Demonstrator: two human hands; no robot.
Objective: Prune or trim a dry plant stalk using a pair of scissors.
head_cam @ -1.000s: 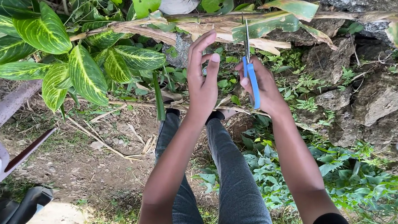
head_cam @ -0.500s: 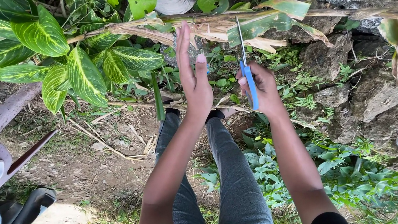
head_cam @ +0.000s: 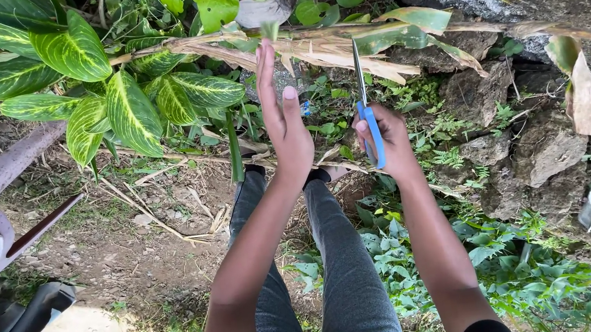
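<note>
Your right hand [head_cam: 385, 140] is closed around the blue handle of the scissors [head_cam: 368, 116], its fingers wrapped tight, with the thin blades pointing up and away from you. The blade tips reach the dried stalk [head_cam: 311, 45], the pale, papery stem that lies across the view and serves as the landmark here. Whether the blades are parted or closed is hard to tell from this angle; they look like a single thin line.

Your left hand [head_cam: 284, 126] is empty, fingers straight and held together, palm turned toward the scissors, fingertips just short of the stalk.

The stalk looks light, dry and brittle, with a frayed husk likely to crumble or split under a pinch. I judge the firmer place to hold is the thicker stretch left of the blades, not the limp leaf [head_cam: 409, 24] hanging to the right of them.

Left of the stalk's end, the striped green leaves [head_cam: 114, 98] crowd in close. Behind and to the right of the stalk, the rough rocks [head_cam: 534, 152] leave little room. The open space lies below the stalk, over bare soil [head_cam: 132, 246] and your grey-trousered legs [head_cam: 337, 258].
</note>
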